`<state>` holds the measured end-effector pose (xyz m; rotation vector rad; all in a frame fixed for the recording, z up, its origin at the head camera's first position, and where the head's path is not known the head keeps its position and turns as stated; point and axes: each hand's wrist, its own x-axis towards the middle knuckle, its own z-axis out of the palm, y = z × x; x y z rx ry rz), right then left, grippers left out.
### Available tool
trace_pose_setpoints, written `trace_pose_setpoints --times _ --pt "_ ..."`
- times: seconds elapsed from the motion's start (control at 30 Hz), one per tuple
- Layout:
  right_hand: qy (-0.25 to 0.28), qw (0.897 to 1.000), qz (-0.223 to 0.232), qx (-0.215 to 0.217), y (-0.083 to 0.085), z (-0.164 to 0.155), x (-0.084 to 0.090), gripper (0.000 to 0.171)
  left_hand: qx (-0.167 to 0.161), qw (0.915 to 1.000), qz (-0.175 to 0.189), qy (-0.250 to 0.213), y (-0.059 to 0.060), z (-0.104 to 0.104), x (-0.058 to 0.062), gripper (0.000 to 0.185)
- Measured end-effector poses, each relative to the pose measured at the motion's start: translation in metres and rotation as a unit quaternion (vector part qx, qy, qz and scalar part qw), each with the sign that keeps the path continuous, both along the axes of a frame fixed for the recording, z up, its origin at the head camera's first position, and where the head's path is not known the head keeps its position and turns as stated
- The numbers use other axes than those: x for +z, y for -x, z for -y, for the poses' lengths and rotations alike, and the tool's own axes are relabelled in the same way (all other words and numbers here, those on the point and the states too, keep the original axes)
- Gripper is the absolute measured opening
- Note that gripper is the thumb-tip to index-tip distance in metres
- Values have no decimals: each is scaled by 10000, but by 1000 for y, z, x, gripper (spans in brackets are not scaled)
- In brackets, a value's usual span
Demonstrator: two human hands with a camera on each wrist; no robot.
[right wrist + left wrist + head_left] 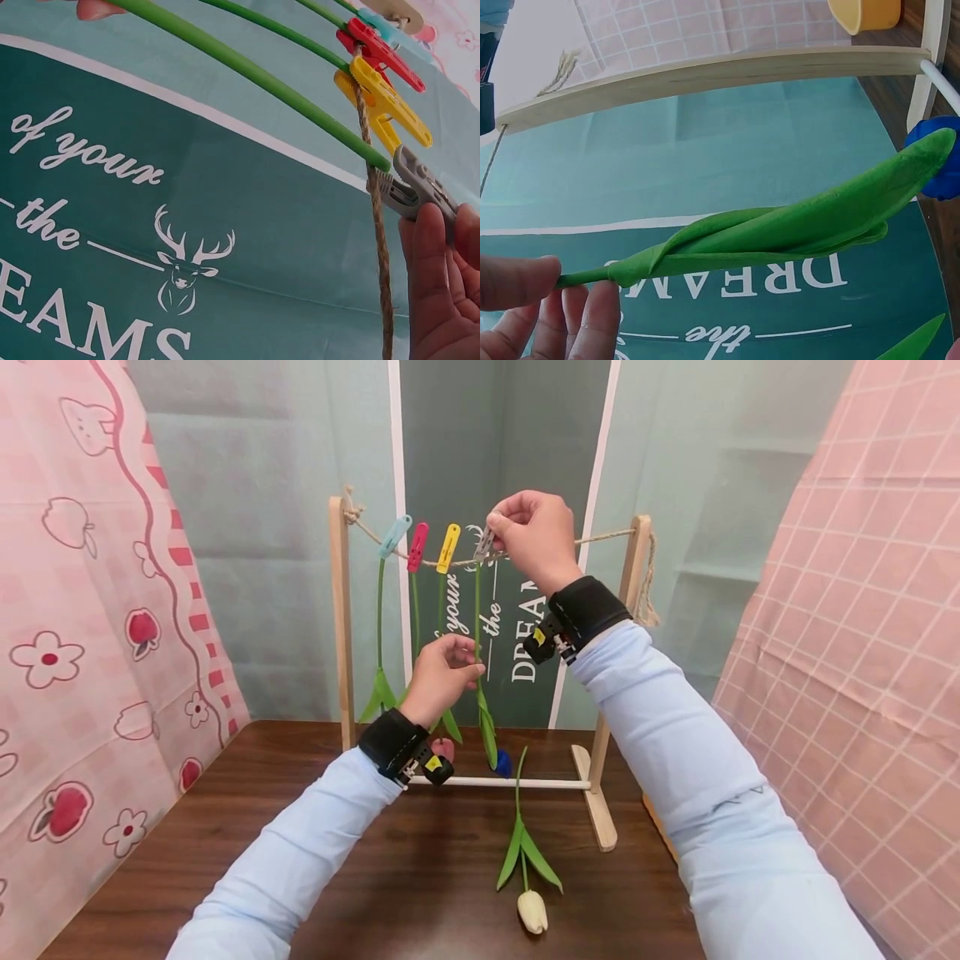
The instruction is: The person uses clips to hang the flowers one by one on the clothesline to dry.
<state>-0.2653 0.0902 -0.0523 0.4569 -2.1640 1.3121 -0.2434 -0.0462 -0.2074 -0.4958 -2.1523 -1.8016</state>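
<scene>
Watching from the head view: the right hand pinches a grey clip on the rope of a small wooden rack, while the left hand pinches the green stem hanging under it. Three stems already hang to the left from the blue clip, red clip and yellow clip. One white tulip lies on the near part of the desk, so I'd say that one's left.

Left wrist view: thumb and fingers hold the stem just above its long leaf, with a blue flower head at the right edge.

Right wrist view: fingertips squeeze the grey clip, whose mouth sits right at the stem's top end by the rope. Can't tell if it has bitten yet.
</scene>
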Motion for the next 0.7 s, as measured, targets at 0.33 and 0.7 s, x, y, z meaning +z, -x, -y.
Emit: trace_pose_setpoints --times 0.33,0.7 --pt "-182 9992 366 -45 5 4 -1 17 55 10000 -22 -22 2 -1 0 22" --pt "-451 9975 550 50 2 4 -3 23 105 9999 -1 44 5 1 -1 23"
